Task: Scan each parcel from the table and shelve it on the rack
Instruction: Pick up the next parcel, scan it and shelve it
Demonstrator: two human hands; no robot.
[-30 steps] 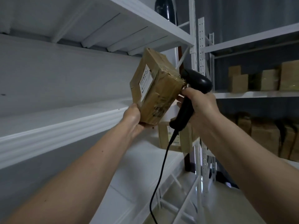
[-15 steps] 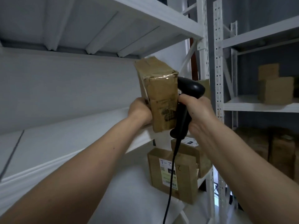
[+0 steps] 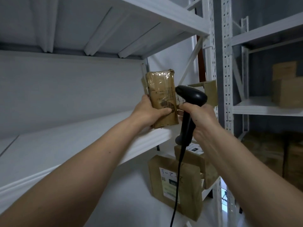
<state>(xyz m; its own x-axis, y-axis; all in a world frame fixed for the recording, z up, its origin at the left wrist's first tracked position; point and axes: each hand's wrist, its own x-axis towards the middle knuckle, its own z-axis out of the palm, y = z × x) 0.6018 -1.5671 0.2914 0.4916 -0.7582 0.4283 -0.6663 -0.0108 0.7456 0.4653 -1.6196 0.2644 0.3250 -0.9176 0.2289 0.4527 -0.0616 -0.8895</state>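
On the front edge of the white shelf [image 3: 82, 145], near its right end, I see the brown parcel [image 3: 161, 95] standing upright on its narrow side, with its bottom touching the shelf board. My left hand [image 3: 150, 112] holds it from the left: the thumb lies across the lower front of the parcel and the other fingers go behind it, so I cannot see them. Clear tape covers the top of the parcel and reflects some light.

My right hand [image 3: 199, 118] is just beside the parcel on its right. Its fingers are curled tightly around the handle of the black scanner [image 3: 191, 97], and the head of the scanner is next to the upper right side of the parcel, very close or touching; I cannot tell which. A black cable [image 3: 177, 177] hangs down from the handle to the bottom of the view.

Below, on the lower shelf [image 3: 134, 202], two other boxes [image 3: 173, 182] stand together, and the front one has a white label with handwriting. Behind the scanner, one more box [image 3: 210, 90] is partly hidden. At the right, a second rack [image 3: 262, 107] carries more brown boxes, which are blurred.
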